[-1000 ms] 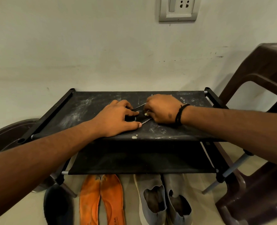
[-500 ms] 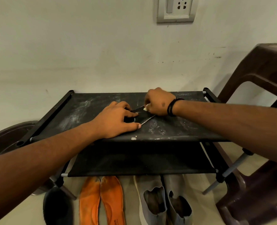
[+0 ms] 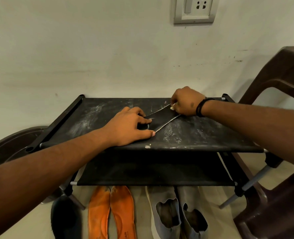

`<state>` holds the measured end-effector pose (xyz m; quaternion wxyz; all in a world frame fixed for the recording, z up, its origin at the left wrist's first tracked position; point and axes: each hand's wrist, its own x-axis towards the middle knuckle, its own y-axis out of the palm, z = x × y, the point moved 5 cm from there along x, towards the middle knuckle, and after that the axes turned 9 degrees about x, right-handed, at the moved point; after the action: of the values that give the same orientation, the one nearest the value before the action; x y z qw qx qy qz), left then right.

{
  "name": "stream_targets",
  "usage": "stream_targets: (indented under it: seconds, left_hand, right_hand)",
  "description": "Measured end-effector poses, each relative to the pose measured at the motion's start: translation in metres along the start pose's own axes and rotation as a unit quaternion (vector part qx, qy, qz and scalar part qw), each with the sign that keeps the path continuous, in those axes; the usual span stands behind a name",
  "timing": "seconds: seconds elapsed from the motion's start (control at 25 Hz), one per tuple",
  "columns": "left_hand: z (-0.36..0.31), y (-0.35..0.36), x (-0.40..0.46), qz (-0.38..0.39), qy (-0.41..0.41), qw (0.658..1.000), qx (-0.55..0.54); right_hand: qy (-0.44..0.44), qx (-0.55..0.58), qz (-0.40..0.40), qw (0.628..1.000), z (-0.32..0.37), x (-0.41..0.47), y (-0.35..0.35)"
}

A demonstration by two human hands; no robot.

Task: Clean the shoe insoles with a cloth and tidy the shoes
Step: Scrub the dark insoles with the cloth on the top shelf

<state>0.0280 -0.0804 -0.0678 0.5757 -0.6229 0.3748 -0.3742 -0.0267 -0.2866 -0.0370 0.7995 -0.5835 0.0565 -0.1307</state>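
Head view | my left hand (image 3: 129, 125) pins black cloth (image 3: 161, 118) on rack shelf (image 3: 203, 135) | right hand (image 3: 185, 101) pinches its far corner | limp, light: hold edges.

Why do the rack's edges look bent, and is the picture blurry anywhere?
Head view: the wide-angle lens bows the shoe rack and wall socket; lighting is dim and soft, the lower shelf sits in shadow; left hand and right hand look sharp; corners smear slightly.
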Motion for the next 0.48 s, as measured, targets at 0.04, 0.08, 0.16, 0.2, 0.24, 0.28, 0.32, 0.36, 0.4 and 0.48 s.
stream_targets:
  seconds: [0.04,0.08,0.16,0.2,0.24,0.28,0.32,0.36,0.4,0.48]
  left_hand:
    - [0.001,0.0,0.0,0.0,-0.001,1.0,0.0]
    - [0.001,0.001,-0.001,0.003,-0.002,1.0,0.001]
    - [0.0,0.001,-0.001,0.008,-0.005,1.0,-0.002]
    - [0.001,0.001,0.0,0.008,-0.006,1.0,-0.005]
    - [0.001,0.001,0.0,0.007,-0.008,1.0,-0.007]
    - [0.001,0.0,0.0,0.006,-0.008,1.0,-0.007]
    - [0.001,0.0,0.0,0.006,-0.006,1.0,-0.004]
    - [0.0,0.0,0.0,0.006,-0.005,1.0,0.0]
    - [0.0,0.0,-0.001,0.006,-0.002,1.0,0.001]
    - [0.0,0.0,-0.001,0.001,-0.001,1.0,0.001]
  right_hand:
    - [0.021,0.016,-0.024,0.999,-0.013,0.003,-0.008]
    - [0.033,0.053,-0.041,0.997,-0.021,0.004,-0.013]
    - [0.042,0.118,-0.07,0.99,-0.028,0.001,-0.018]
    - [0.04,0.13,-0.083,0.987,-0.029,0.001,-0.017]
    - [0.032,0.122,-0.085,0.988,-0.029,-0.001,-0.015]
    - [0.022,0.101,-0.071,0.992,-0.026,-0.002,-0.011]
    - [0.011,0.081,-0.044,0.996,-0.021,-0.004,-0.007]
    - [0.0,0.075,-0.005,0.997,-0.015,-0.006,-0.004]
    - [-0.012,0.075,0.04,0.996,-0.008,-0.009,-0.002]
    - [-0.026,0.076,0.119,0.99,0.004,-0.015,-0.002]
